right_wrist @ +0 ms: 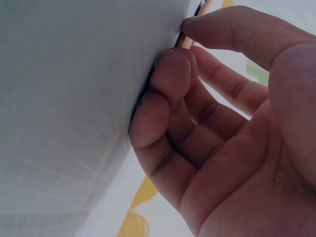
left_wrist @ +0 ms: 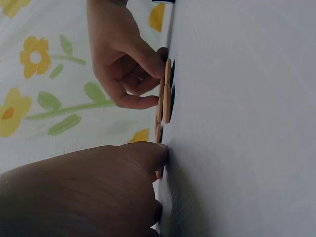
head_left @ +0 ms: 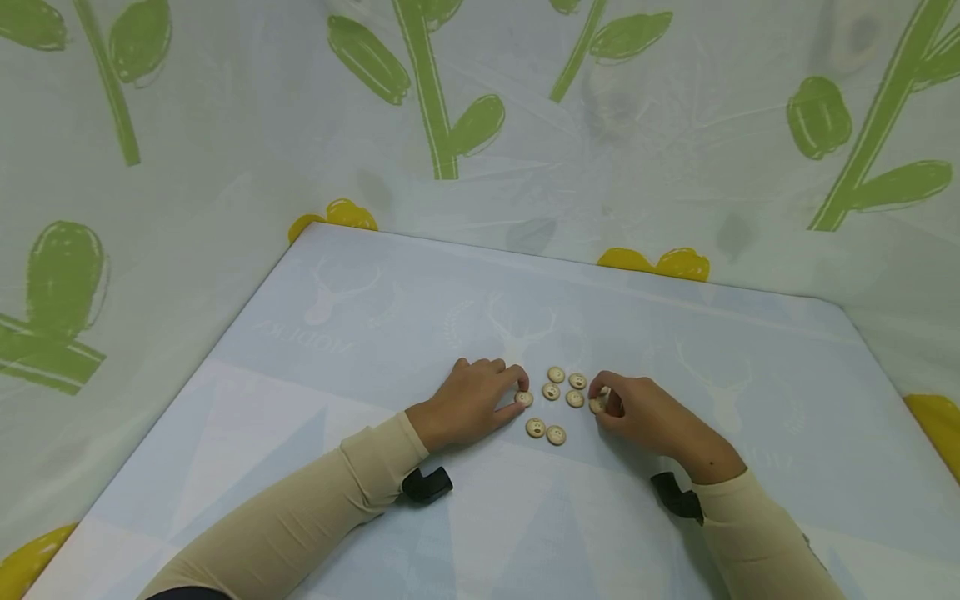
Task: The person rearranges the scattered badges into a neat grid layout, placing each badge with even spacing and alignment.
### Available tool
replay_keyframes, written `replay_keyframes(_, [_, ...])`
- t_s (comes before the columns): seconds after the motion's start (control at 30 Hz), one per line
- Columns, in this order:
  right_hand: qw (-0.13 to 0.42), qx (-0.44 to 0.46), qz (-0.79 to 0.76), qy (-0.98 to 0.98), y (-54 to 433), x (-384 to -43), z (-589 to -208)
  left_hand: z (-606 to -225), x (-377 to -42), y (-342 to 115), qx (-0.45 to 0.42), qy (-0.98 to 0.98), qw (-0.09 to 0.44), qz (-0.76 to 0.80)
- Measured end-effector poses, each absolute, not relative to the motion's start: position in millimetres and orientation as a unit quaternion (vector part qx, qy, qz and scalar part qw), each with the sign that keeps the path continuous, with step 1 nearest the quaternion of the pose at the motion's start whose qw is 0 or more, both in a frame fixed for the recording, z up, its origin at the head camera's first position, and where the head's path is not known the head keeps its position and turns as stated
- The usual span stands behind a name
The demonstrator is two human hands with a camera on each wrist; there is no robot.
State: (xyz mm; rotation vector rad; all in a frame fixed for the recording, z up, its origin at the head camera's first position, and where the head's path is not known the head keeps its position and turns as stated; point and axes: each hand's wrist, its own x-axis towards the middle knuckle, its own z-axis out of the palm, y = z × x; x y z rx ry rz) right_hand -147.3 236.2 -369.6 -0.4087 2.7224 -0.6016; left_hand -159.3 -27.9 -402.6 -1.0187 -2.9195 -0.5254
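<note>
Several small round wooden discs with dark face-like markings lie on the table in the head view. My left hand (head_left: 471, 402) holds one disc (head_left: 524, 399) between thumb and forefinger, at the left of the group. On the right side, my right hand (head_left: 641, 412) pinches another disc (head_left: 597, 406), partly covered by its fingers. Between the hands is a cluster of discs (head_left: 551, 391), and nearer to me a touching pair, one of them a disc (head_left: 556, 435). In the right wrist view the right hand's other fingers (right_wrist: 165, 118) curl against the tabletop.
A table (head_left: 360, 333) with a pale blue and white patterned cover bears the discs. Behind and beside it hangs white fabric (head_left: 262, 108) printed with green stems and yellow flowers. Dark wrist mounts (head_left: 427, 485) sit under both forearms, close to the tabletop.
</note>
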Motion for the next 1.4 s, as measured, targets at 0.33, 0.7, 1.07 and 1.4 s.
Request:
replay_keyframes(0.33, [0.154, -0.149, -0.205, 0.955, 237, -148, -371, -402, -160, -28, -0.329, -0.931, 0.004, -0.161])
replay_keyframes(0.7, [0.15, -0.153, -0.206, 0.955, 228, -143, -364, -400, -160, -27, -0.323, -0.932, -0.001, -0.162])
replay_keyframes(1.07, [0.135, -0.217, -0.194, 0.947, 215, -135, -364, -399, -160, -27, -0.319, -0.935, -0.007, -0.156])
replay_keyframes(1.4, [0.145, -0.222, -0.179, 0.948, 209, -131, -366, -401, -161, -28, -0.323, -0.933, -0.004, -0.156])
